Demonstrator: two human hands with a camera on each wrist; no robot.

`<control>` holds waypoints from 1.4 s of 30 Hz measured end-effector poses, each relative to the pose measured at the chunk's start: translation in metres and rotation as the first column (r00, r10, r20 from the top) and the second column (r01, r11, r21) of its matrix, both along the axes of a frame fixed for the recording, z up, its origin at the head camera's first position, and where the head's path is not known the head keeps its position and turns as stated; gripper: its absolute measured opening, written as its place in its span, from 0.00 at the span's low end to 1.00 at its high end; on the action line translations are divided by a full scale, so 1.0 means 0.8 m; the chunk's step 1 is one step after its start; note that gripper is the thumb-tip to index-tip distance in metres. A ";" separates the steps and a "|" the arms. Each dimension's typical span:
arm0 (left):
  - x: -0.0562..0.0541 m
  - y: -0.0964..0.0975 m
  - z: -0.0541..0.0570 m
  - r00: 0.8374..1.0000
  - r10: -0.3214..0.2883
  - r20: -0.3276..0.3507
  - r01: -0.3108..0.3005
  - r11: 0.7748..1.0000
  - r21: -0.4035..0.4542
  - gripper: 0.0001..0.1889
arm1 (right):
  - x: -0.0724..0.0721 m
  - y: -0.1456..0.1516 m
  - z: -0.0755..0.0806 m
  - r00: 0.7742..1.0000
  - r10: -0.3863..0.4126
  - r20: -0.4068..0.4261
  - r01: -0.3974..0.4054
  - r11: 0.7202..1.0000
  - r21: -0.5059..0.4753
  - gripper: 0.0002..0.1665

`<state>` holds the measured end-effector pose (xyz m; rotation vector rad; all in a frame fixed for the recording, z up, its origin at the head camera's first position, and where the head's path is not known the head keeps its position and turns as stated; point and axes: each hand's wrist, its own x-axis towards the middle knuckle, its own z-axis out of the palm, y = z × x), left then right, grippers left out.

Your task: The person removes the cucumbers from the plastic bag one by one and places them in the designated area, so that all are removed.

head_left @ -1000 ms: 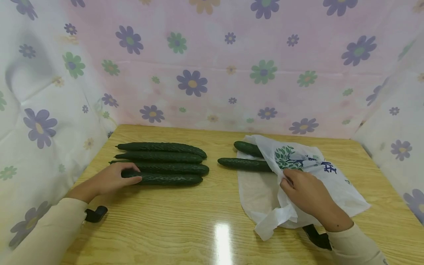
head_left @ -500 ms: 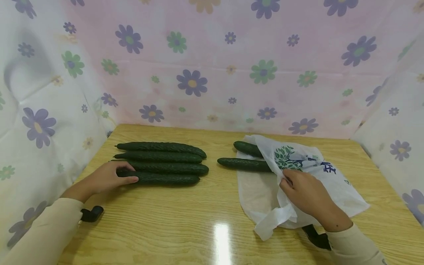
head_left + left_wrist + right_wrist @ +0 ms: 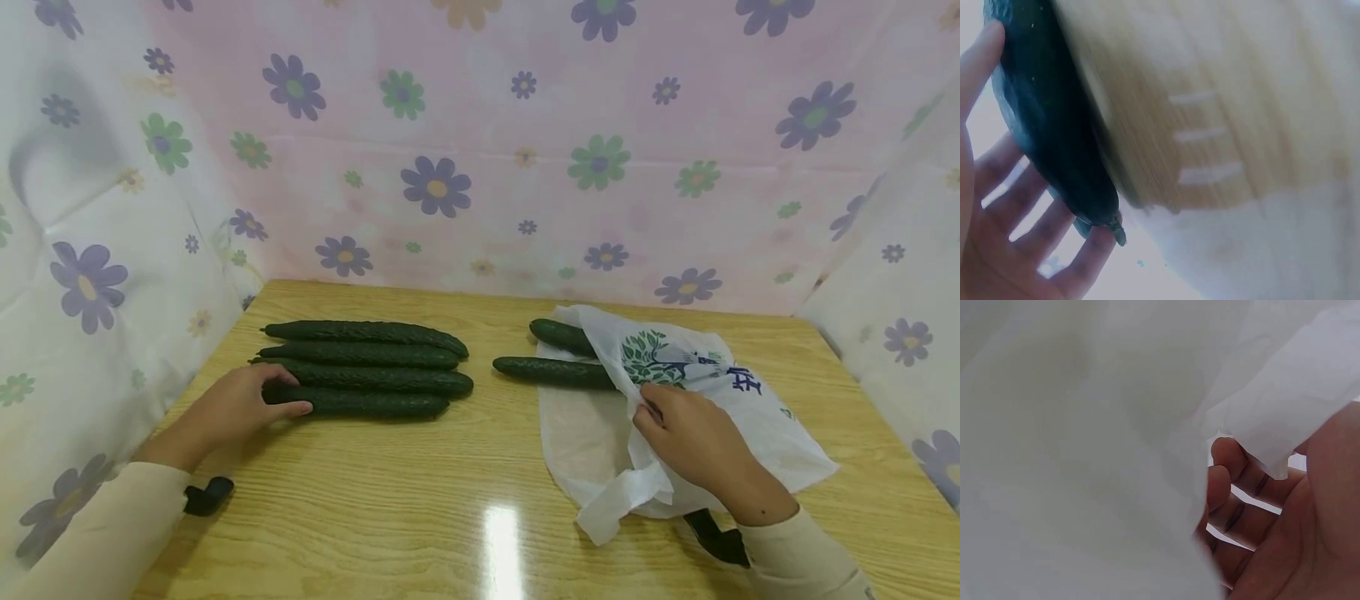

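My left hand [image 3: 236, 408] grips the stem end of the nearest cucumber [image 3: 375, 404], thumb on its near side and fingers over the far side. In the left wrist view, this cucumber [image 3: 1054, 112] lies between thumb and spread fingers, its short stem showing. Just behind it, several more dark green cucumbers [image 3: 360, 356] lie side by side. On the right, my right hand [image 3: 697, 437] pinches the open edge of a white plastic bag [image 3: 750, 433] with a green tree print. Two cucumbers [image 3: 551, 371] stick partly out of the bag's mouth; their other ends are hidden inside.
Everything lies on a wood-grain table [image 3: 420, 508]. A flowered cloth [image 3: 480, 233] hangs along the back and both sides. A black strap piece [image 3: 210, 496] shows at the left wrist, another [image 3: 716, 540] at the right.
My left hand has shifted slightly left, and the nearest cucumber has slid left with it. My right hand, the bag and the two cucumbers in it look unmoved.
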<state>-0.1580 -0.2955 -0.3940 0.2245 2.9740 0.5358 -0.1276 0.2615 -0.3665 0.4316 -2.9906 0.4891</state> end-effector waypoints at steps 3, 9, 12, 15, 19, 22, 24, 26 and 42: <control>0.004 0.006 0.001 0.997 0.002 -0.078 -0.004 1.000 -0.029 0.35 | 0.000 0.001 0.001 1.000 -0.001 -0.006 0.001 1.000 -0.001 0.19; 0.005 0.016 0.004 0.988 -0.018 -0.153 0.009 0.998 -0.058 0.26 | 0.001 0.003 0.001 1.000 -0.013 0.007 0.013 1.000 0.005 0.19; 0.006 0.018 0.005 0.983 -0.036 -0.181 0.026 0.998 -0.056 0.21 | 0.001 0.003 0.002 1.000 -0.014 -0.001 0.014 1.000 0.005 0.19; 0.009 0.022 0.004 0.968 -0.074 -0.241 0.064 0.997 -0.052 0.17 | 0.000 0.003 0.003 1.000 -0.013 -0.010 0.013 1.000 0.005 0.19; 0.011 0.034 0.004 0.935 -0.117 -0.334 0.107 0.993 -0.050 0.14 | -0.001 0.003 0.004 1.000 -0.012 -0.003 0.012 1.000 0.009 0.19; 0.012 0.050 0.006 0.917 -0.131 -0.377 0.119 0.991 -0.055 0.14 | -0.001 0.003 0.004 1.000 -0.011 -0.001 0.011 1.000 0.007 0.19; 0.011 0.063 0.009 0.909 -0.140 -0.391 0.126 0.990 -0.063 0.13 | -0.001 0.002 0.005 1.000 -0.011 -0.006 0.011 1.000 0.007 0.19; 0.010 0.079 0.011 0.901 -0.158 -0.403 0.141 0.987 -0.070 0.13 | 0.000 0.002 0.005 1.000 -0.012 -0.009 0.012 1.000 0.007 0.19; -0.013 0.188 0.032 0.839 -0.220 -0.498 0.229 0.972 -0.043 0.14 | 0.000 0.004 0.004 1.000 -0.020 0.002 0.020 1.000 0.015 0.19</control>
